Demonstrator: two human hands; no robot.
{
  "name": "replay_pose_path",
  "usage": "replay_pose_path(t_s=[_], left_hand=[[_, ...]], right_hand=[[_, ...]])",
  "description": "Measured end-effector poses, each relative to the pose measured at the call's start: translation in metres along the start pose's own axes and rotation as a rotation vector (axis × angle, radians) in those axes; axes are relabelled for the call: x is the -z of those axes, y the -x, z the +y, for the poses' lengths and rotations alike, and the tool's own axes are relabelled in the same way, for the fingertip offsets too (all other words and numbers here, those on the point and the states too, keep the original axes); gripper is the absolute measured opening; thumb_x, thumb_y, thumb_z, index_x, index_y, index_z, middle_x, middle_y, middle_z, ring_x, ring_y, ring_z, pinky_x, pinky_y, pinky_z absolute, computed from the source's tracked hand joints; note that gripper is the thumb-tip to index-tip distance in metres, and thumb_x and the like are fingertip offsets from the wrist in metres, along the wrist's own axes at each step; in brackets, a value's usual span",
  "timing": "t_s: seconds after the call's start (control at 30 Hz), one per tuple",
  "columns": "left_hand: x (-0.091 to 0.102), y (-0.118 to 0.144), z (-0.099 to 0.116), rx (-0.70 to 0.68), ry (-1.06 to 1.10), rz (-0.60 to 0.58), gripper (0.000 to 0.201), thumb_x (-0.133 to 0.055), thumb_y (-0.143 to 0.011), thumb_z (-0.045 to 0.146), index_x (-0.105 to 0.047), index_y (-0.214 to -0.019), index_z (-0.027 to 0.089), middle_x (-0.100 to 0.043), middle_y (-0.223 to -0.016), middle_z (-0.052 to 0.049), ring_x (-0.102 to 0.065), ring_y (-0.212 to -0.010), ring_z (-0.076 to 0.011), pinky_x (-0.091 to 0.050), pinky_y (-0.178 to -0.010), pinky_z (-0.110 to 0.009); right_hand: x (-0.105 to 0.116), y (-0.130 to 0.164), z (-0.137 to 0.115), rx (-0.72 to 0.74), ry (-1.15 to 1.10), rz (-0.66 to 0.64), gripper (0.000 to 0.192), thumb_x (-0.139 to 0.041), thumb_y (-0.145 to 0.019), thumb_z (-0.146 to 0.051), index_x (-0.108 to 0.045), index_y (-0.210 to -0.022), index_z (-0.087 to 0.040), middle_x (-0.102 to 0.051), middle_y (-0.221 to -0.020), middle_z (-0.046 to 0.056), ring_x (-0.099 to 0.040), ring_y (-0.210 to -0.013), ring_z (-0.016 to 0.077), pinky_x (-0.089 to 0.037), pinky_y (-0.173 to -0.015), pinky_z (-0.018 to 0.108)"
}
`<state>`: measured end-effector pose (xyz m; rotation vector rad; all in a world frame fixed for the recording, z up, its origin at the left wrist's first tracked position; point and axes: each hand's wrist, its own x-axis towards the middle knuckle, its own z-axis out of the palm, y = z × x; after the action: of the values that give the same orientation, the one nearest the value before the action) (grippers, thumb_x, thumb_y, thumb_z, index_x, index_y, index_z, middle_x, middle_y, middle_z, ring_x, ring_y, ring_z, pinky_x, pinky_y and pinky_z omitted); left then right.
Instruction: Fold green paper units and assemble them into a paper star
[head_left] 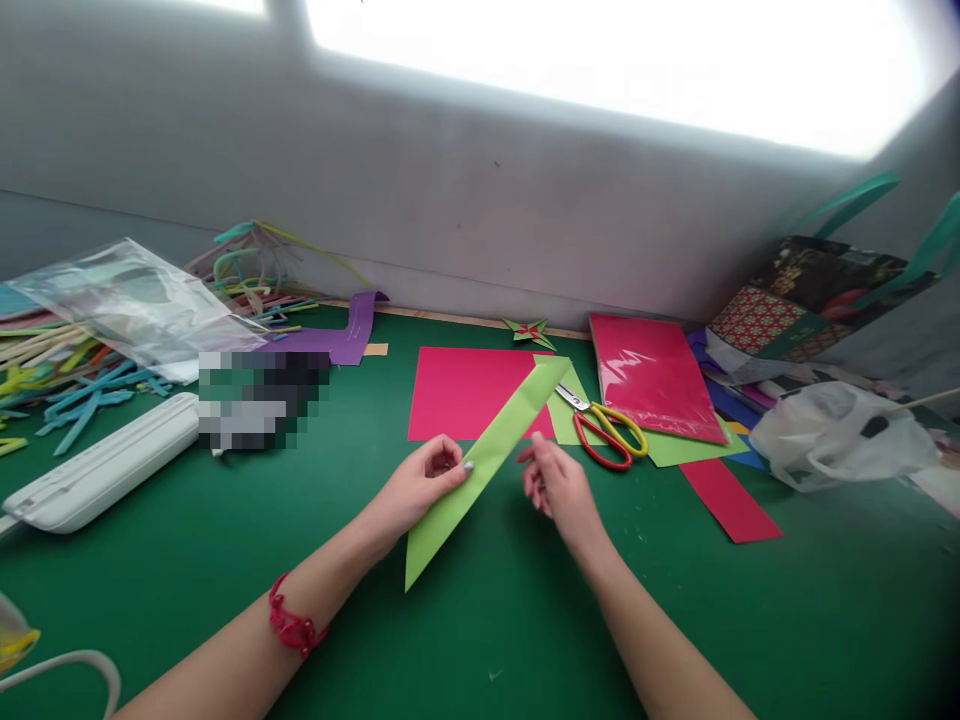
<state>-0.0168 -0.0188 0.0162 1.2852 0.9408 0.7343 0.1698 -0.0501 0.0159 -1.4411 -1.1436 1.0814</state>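
My left hand [431, 478] pinches a long strip of light green paper [491, 452] between thumb and fingers. The strip slants from a sharp point at the lower left up to the right, and it looks folded. Just right of it, my right hand [556, 485] hovers with bent fingers apart, holding nothing that I can see. Behind the strip lies a sheet of red paper [450, 385]. Scissors [609, 435] with one red and one yellow handle rest to the right, their blades partly over another green piece [571, 402].
A small green and red folded star [528, 331] lies at the back. To the right are a wrapped red paper pack [651, 375], a red strip [731, 505] and a plastic bag [840, 435]. On the left are a white power strip [105, 465] and many coloured strips [82, 390].
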Motion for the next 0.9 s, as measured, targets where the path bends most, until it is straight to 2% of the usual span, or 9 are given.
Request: replay_pose_path(t_s=[0.07, 0.17, 0.3, 0.37, 0.47, 0.6, 0.67, 0.73, 0.9], left_hand=[[-0.005, 0.001, -0.005, 0.016, 0.063, -0.067, 0.028, -0.059, -0.074, 0.042, -0.043, -0.077, 0.018, -0.048, -0.068, 0.005, -0.047, -0.059, -0.0087, -0.035, -0.053, -0.019], [-0.011, 0.004, -0.007, 0.065, 0.104, -0.196, 0.028, -0.062, -0.072, 0.04, -0.046, -0.077, 0.017, -0.055, -0.071, 0.002, -0.054, -0.064, -0.011, -0.039, -0.057, -0.021], [-0.014, 0.009, -0.003, 0.177, 0.228, -0.363, 0.036, -0.047, -0.081, 0.047, -0.054, -0.094, 0.014, -0.067, -0.082, -0.009, -0.063, -0.077, -0.0211, -0.047, -0.074, -0.036], [-0.014, 0.011, -0.003, 0.204, 0.266, -0.386, 0.043, -0.043, -0.083, 0.049, -0.056, -0.097, 0.011, -0.068, -0.085, -0.014, -0.065, -0.077, -0.0239, -0.047, -0.076, -0.04], [-0.014, 0.012, -0.007, 0.217, 0.262, -0.399, 0.043, -0.045, -0.082, 0.049, -0.06, -0.088, 0.009, -0.068, -0.085, -0.017, -0.066, -0.075, -0.0253, -0.049, -0.074, -0.04], [-0.02, 0.011, -0.012, 0.215, 0.285, -0.41, 0.039, -0.046, -0.083, 0.045, -0.059, -0.092, 0.009, -0.069, -0.083, -0.016, -0.067, -0.073, -0.0242, -0.051, -0.072, -0.04], [-0.025, 0.012, -0.013, 0.208, 0.31, -0.408, 0.037, -0.05, -0.082, 0.042, -0.057, -0.099, 0.01, -0.069, -0.084, -0.015, -0.067, -0.075, -0.0241, -0.05, -0.074, -0.041], [-0.029, 0.012, -0.012, 0.21, 0.311, -0.421, 0.036, -0.054, -0.079, 0.041, -0.059, -0.095, 0.009, -0.069, -0.084, -0.015, -0.066, -0.076, -0.0241, -0.05, -0.076, -0.041], [-0.024, 0.014, -0.008, 0.298, 0.261, -0.475, 0.035, -0.053, -0.079, 0.043, -0.062, -0.081, 0.009, -0.07, -0.082, -0.015, -0.066, -0.071, -0.0217, -0.05, -0.073, -0.038]], right_hand=[[-0.011, 0.001, 0.004, -0.036, -0.086, -0.072, 0.037, -0.055, -0.072, -0.054, -0.051, -0.064, -0.018, -0.046, -0.044, -0.005, -0.038, -0.036, 0.0082, -0.027, -0.037, 0.022], [-0.021, 0.005, 0.004, -0.036, -0.146, -0.075, 0.032, -0.064, -0.067, -0.047, -0.053, -0.064, -0.017, -0.044, -0.043, -0.006, -0.039, -0.038, 0.0079, -0.027, -0.037, 0.021], [-0.023, 0.009, -0.002, -0.029, -0.14, -0.155, 0.03, -0.063, -0.068, -0.044, -0.055, -0.063, -0.016, -0.045, -0.044, -0.005, -0.041, -0.039, 0.0089, -0.03, -0.039, 0.022], [-0.023, 0.011, -0.005, -0.031, -0.147, -0.158, 0.029, -0.063, -0.068, -0.044, -0.058, -0.065, -0.015, -0.051, -0.049, -0.003, -0.045, -0.043, 0.0102, -0.035, -0.042, 0.023], [-0.026, 0.013, -0.007, -0.032, -0.17, -0.147, 0.033, -0.057, -0.073, -0.045, -0.066, -0.085, -0.016, -0.063, -0.074, 0.003, -0.056, -0.062, 0.0142, -0.044, -0.057, 0.025], [-0.031, 0.017, -0.012, -0.149, -0.307, -0.26, 0.042, -0.045, -0.08, -0.051, -0.064, -0.103, -0.021, -0.062, -0.107, 0.006, -0.06, -0.086, 0.0196, -0.047, -0.069, 0.028], [-0.033, 0.019, -0.013, -0.19, -0.376, -0.259, 0.045, -0.044, -0.08, -0.053, -0.064, -0.104, -0.02, -0.062, -0.109, 0.008, -0.059, -0.092, 0.0219, -0.047, -0.074, 0.031], [-0.035, 0.02, -0.012, -0.203, -0.424, -0.253, 0.046, -0.046, -0.079, -0.053, -0.063, -0.105, -0.018, -0.063, -0.107, 0.009, -0.059, -0.094, 0.0229, -0.047, -0.079, 0.034], [-0.035, 0.017, -0.005, -0.24, -0.513, -0.251, 0.054, -0.046, -0.078, -0.056, -0.059, -0.11, -0.015, -0.069, -0.088, 0.011, -0.064, -0.081, 0.0241, -0.047, -0.078, 0.039]])
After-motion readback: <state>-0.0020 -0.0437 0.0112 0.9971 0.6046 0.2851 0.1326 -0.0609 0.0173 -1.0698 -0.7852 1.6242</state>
